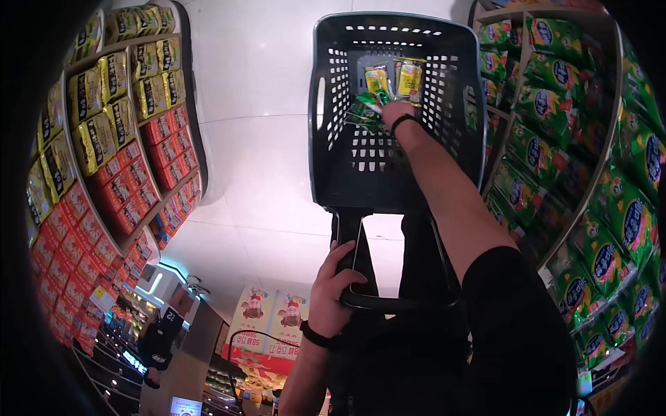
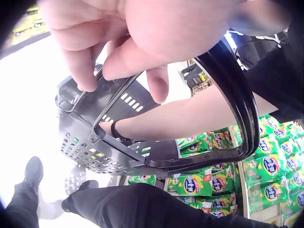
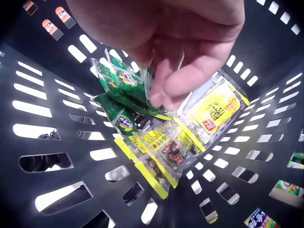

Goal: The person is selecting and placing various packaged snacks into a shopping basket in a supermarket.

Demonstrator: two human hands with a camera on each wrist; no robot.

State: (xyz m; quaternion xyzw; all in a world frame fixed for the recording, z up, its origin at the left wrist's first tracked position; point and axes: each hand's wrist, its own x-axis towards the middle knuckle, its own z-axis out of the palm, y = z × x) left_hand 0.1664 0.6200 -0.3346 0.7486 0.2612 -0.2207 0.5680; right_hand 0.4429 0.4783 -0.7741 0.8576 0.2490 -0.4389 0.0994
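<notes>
A dark basket [image 1: 333, 184] with slotted walls stands in front of the person. The left hand [image 1: 327, 295] curls its fingers over the left bar of the black handle [image 1: 388, 303]; the left wrist view shows its fingertips against the thin bar. Deep in the basket is the right hand [image 1: 398, 112]. In the right wrist view the right hand [image 3: 175, 52] has its thumb and fingers together at the edge of a green packet [image 3: 128, 83]. Beside and under it lie a clear packet with yellow edges [image 3: 164, 154] and a yellow-labelled packet [image 3: 216, 109].
Shelves of green packages [image 1: 538, 152] line the right side. On the left, shelves hold yellow packs [image 1: 94, 142] and red packs [image 1: 128, 204]. A person in dark clothes [image 1: 163, 340] and a poster [image 1: 267, 319] appear at the lower left. Pale floor [image 1: 257, 139] lies left of the basket.
</notes>
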